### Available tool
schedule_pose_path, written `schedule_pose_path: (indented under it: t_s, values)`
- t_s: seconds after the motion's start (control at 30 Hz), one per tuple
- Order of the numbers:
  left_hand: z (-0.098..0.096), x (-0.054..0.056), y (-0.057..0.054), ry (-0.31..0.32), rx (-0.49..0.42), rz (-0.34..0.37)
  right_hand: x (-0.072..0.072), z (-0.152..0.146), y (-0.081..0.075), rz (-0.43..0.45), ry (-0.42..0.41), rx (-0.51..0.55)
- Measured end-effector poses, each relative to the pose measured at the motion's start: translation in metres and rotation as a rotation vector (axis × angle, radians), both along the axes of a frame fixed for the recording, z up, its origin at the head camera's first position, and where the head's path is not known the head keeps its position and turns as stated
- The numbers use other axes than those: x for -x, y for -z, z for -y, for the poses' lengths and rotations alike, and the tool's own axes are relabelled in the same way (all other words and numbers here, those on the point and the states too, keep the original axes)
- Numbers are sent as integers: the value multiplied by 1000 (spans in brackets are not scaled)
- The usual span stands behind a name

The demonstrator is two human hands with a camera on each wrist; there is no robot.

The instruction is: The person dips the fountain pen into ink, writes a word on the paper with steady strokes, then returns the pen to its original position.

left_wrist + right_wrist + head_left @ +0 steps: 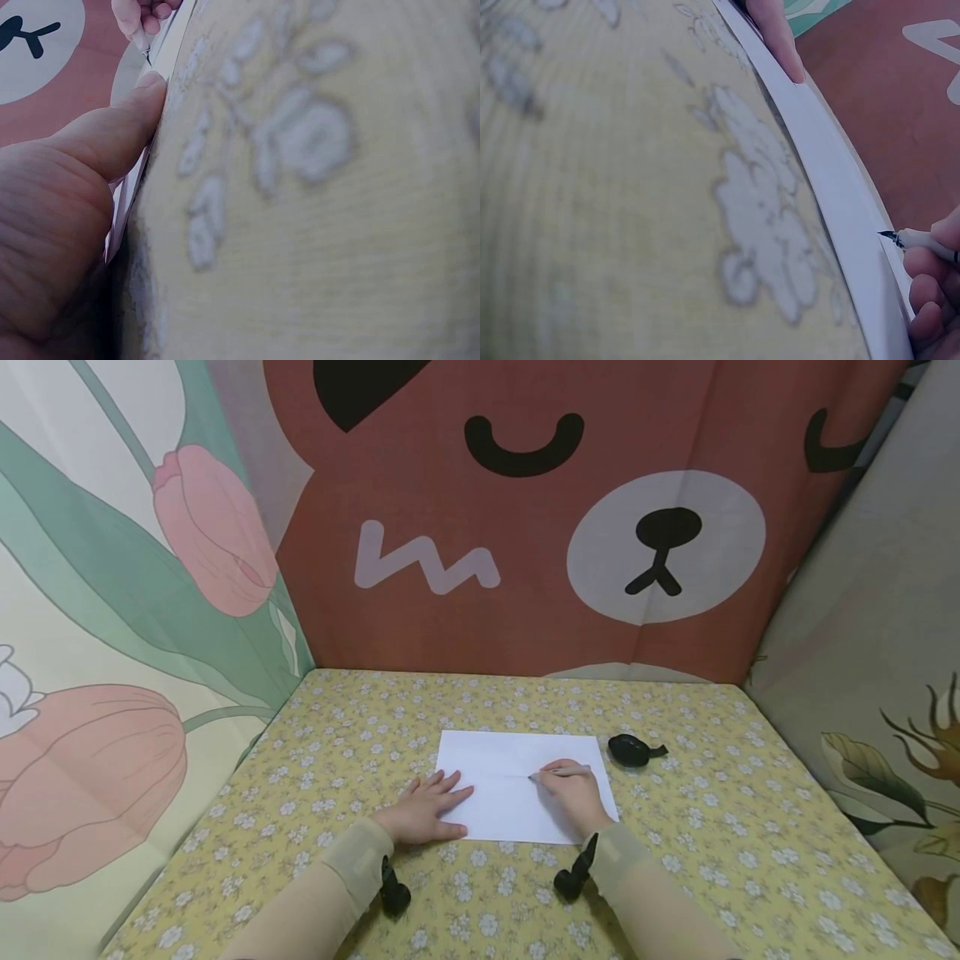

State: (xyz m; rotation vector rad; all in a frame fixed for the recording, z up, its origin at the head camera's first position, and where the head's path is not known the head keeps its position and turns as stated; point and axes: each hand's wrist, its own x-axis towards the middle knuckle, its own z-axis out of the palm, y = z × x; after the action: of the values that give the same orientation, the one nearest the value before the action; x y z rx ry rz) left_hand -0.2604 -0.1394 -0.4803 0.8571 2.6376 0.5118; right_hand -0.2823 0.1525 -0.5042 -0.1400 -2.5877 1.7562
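Observation:
A white sheet of paper (491, 806) lies on the flowered cloth. My left hand (427, 810) rests with spread fingers on its left edge, and the thumb (124, 124) shows large in the left wrist view. Over the right half of the sheet, my right hand (573, 793) pinches a slim, light-barrelled pen (922, 240) with a dark pointed nib. The nib is at the paper, at the right end of a faint, roughly level line (516, 776). Curled fingers partly hide the barrel.
A black oval object (628, 750) with a short tail sits just right of the paper's far corner. Yellow flowered cloth (337, 735) covers the table. Printed fabric walls (420, 635) stand behind and at both sides. Black wrist devices (393, 893) hang beneath both cuffs.

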Motion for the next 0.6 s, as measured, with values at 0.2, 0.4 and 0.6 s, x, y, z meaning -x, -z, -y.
schedule_pose_path:
  t_s: [0.2,0.4,0.6]
  values:
    - [0,0,-1,1,-2,-1,-1,-2,0,-16,20,-13]
    - [0,1,1,1,-5,-3,-1,-2,-1,-31,52,-18]
    - [1,1,2,0,-4,-4,0,-3,0,-35,60,-30]
